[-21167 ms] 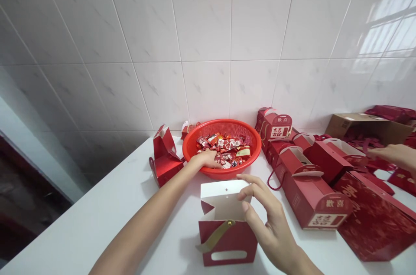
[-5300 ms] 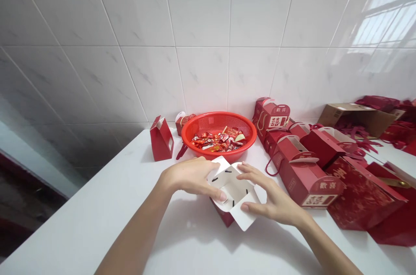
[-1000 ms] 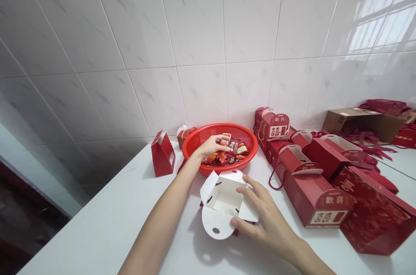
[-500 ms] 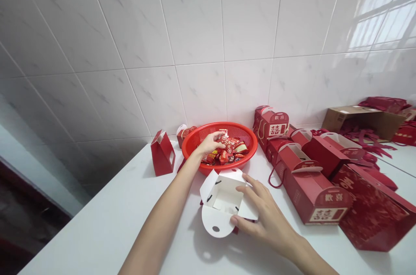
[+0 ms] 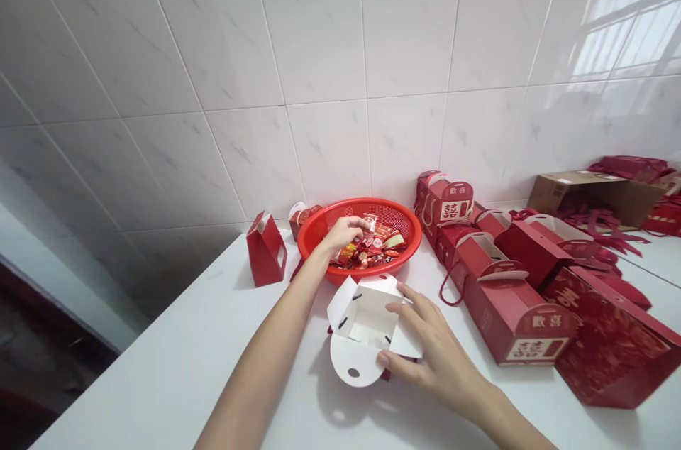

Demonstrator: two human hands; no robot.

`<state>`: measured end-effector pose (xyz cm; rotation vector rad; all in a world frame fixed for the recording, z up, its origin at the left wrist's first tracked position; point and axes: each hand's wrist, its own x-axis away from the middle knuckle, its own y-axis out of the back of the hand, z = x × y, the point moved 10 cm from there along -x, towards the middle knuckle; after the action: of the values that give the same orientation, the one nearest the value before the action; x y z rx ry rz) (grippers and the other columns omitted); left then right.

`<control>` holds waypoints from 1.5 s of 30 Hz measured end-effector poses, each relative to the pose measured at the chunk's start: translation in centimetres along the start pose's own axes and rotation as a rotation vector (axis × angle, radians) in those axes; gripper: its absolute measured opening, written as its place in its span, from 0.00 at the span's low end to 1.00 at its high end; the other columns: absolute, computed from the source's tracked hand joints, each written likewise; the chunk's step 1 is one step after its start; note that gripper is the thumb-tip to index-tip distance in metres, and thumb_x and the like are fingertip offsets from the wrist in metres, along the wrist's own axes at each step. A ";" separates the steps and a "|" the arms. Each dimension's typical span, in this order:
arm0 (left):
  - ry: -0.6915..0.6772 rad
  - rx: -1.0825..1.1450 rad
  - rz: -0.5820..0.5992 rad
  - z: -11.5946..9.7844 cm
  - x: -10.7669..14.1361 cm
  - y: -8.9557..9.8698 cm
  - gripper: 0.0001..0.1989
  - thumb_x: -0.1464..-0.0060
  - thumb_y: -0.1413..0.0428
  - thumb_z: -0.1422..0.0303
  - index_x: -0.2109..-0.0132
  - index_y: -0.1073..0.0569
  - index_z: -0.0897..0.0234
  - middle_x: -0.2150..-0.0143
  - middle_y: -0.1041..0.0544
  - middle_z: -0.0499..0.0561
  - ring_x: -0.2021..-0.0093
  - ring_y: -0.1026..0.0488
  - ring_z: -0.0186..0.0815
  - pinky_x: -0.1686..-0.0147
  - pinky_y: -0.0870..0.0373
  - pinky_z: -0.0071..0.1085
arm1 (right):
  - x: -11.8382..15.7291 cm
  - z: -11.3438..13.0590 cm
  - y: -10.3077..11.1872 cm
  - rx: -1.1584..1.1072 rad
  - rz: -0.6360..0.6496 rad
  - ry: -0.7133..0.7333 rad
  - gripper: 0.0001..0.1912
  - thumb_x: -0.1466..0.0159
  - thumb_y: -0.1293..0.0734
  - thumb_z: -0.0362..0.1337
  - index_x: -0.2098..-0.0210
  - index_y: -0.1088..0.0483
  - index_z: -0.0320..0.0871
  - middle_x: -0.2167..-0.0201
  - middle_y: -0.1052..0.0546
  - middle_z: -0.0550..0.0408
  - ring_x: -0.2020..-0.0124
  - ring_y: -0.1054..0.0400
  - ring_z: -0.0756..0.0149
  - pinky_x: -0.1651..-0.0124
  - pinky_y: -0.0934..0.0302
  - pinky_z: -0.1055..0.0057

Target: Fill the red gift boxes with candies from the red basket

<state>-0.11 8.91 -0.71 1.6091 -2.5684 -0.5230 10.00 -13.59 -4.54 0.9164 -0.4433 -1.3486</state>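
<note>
My left hand reaches over the red plastic basket, its fingers pinched on a red-and-white wrapped candy. Beneath it lies a heap of wrapped candies, mostly red. In front of the basket stands a candy box, white inside, its flaps folded outward and its bottom bare. My right hand is closed on the right side of this box, with the thumb on the near flap and fingers along the right flap.
A folded red box stands left of the basket, and another small box behind it. Several red gift boxes crowd the right side. Farther back right is a cardboard carton with red ribbons. A tiled wall bounds the table.
My left hand's fingers have shifted slightly within the basket with a candy at their tips, and the candies beneath look rearranged. My right hand and the box keep their place.
</note>
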 end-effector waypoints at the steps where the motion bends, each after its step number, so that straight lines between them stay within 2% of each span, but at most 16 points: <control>1: 0.006 -0.027 0.039 0.0 0.1 -0.4 0.12 0.59 0.47 0.81 0.67 0.23 0.66 0.64 0.19 0.51 0.62 0.23 0.35 0.58 0.28 0.29 | 0.0 0.0 0.1 0.003 -0.009 0.006 0.30 0.38 0.33 0.58 0.43 0.31 0.48 0.29 0.45 0.42 0.31 0.49 0.43 0.33 0.48 0.43; 5: 0.056 -0.155 0.262 0.4 1.2 -3.0 0.10 0.59 0.40 0.77 0.66 0.19 0.65 0.61 0.18 0.52 0.58 0.23 0.38 0.57 0.29 0.29 | 0.1 0.0 0.1 0.010 -0.030 0.018 0.30 0.39 0.32 0.58 0.44 0.31 0.48 0.30 0.44 0.42 0.32 0.46 0.42 0.34 0.45 0.43; 8: 0.099 -0.281 0.439 0.8 2.4 -4.9 0.16 0.62 0.35 0.74 0.61 0.17 0.61 0.59 0.17 0.50 0.57 0.23 0.40 0.58 0.30 0.28 | 0.2 0.0 0.0 0.009 -0.021 0.019 0.30 0.38 0.33 0.58 0.43 0.32 0.48 0.29 0.45 0.42 0.31 0.47 0.42 0.34 0.47 0.42; 11: 0.108 -0.363 0.506 1.0 3.0 -5.9 0.20 0.64 0.34 0.74 0.59 0.17 0.59 0.59 0.17 0.50 0.58 0.22 0.42 0.61 0.30 0.28 | 0.2 0.0 -0.1 0.011 -0.016 0.017 0.30 0.38 0.33 0.57 0.43 0.32 0.48 0.29 0.45 0.41 0.31 0.48 0.42 0.33 0.49 0.41; 14: 0.093 -0.421 0.498 0.9 2.8 -6.1 0.22 0.65 0.35 0.75 0.58 0.17 0.57 0.61 0.17 0.49 0.62 0.23 0.42 0.64 0.31 0.29 | 0.1 0.1 0.1 0.017 -0.028 0.025 0.29 0.38 0.33 0.57 0.43 0.32 0.48 0.30 0.44 0.41 0.31 0.47 0.42 0.33 0.49 0.40; 19: 0.062 -0.500 0.441 1.0 2.2 -5.8 0.13 0.68 0.37 0.78 0.70 0.18 0.60 0.71 0.20 0.47 0.70 0.28 0.39 0.67 0.35 0.29 | 0.1 0.1 0.1 0.022 -0.028 0.020 0.29 0.38 0.33 0.57 0.44 0.31 0.48 0.30 0.44 0.41 0.31 0.47 0.42 0.34 0.47 0.41; 23: 0.063 -0.490 0.419 1.0 2.2 -5.6 0.10 0.68 0.39 0.78 0.73 0.20 0.60 0.76 0.23 0.46 0.74 0.31 0.36 0.71 0.37 0.28 | 0.1 0.1 0.1 0.020 -0.017 0.006 0.30 0.38 0.32 0.57 0.43 0.32 0.47 0.29 0.45 0.41 0.31 0.47 0.42 0.34 0.47 0.42; 26: 0.077 -0.437 0.387 0.6 2.4 -5.2 0.11 0.64 0.37 0.74 0.67 0.20 0.62 0.75 0.24 0.46 0.75 0.31 0.35 0.73 0.36 0.28 | 0.1 0.2 0.1 0.016 -0.013 0.013 0.29 0.38 0.33 0.57 0.43 0.32 0.47 0.29 0.45 0.40 0.30 0.48 0.42 0.33 0.49 0.40; 30: 0.133 -0.272 0.326 0.2 2.6 -4.5 0.22 0.53 0.40 0.69 0.48 0.25 0.64 0.72 0.23 0.47 0.74 0.27 0.36 0.73 0.33 0.29 | 0.1 0.3 0.2 0.022 -0.036 0.033 0.28 0.38 0.32 0.56 0.44 0.31 0.48 0.30 0.43 0.40 0.31 0.47 0.42 0.34 0.47 0.40; 32: 0.164 -0.148 0.286 0.0 2.7 -4.2 0.23 0.53 0.39 0.69 0.47 0.27 0.65 0.72 0.24 0.48 0.74 0.26 0.37 0.73 0.32 0.30 | 0.1 0.3 0.3 0.025 -0.044 0.042 0.28 0.38 0.32 0.56 0.45 0.31 0.48 0.30 0.43 0.40 0.31 0.47 0.42 0.35 0.46 0.40; 37: 0.048 -0.075 0.189 -1.6 2.4 -3.3 0.09 0.57 0.36 0.68 0.70 0.27 0.66 0.74 0.28 0.45 0.73 0.32 0.32 0.72 0.36 0.27 | 0.2 0.2 0.2 0.032 -0.047 0.043 0.29 0.38 0.33 0.57 0.44 0.32 0.48 0.30 0.44 0.40 0.31 0.47 0.42 0.35 0.46 0.41; 40: 0.013 -0.072 0.155 -1.8 2.1 -2.8 0.14 0.57 0.37 0.66 0.79 0.33 0.65 0.80 0.36 0.42 0.76 0.40 0.28 0.74 0.43 0.27 | 0.2 0.4 0.4 0.037 -0.058 0.056 0.28 0.38 0.33 0.58 0.45 0.31 0.48 0.30 0.42 0.41 0.32 0.45 0.42 0.35 0.45 0.42; 42: 0.016 -0.058 0.148 -1.7 2.1 -2.7 0.16 0.57 0.37 0.65 0.82 0.36 0.65 0.81 0.40 0.42 0.77 0.44 0.27 0.75 0.47 0.27 | 0.2 0.4 0.4 0.036 -0.053 0.056 0.28 0.37 0.34 0.58 0.45 0.31 0.48 0.31 0.42 0.41 0.31 0.46 0.43 0.35 0.45 0.42; 45: 0.033 -0.009 0.136 -1.5 2.0 -2.5 0.18 0.58 0.37 0.65 0.82 0.38 0.64 0.81 0.42 0.41 0.78 0.45 0.27 0.75 0.47 0.27 | 0.2 0.4 0.3 0.031 -0.034 0.042 0.29 0.37 0.34 0.59 0.45 0.31 0.48 0.30 0.43 0.41 0.31 0.47 0.43 0.34 0.46 0.42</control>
<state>1.52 5.76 -0.39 1.4144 -2.6233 -0.4917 9.93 -13.86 -4.12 0.9802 -0.4188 -1.3539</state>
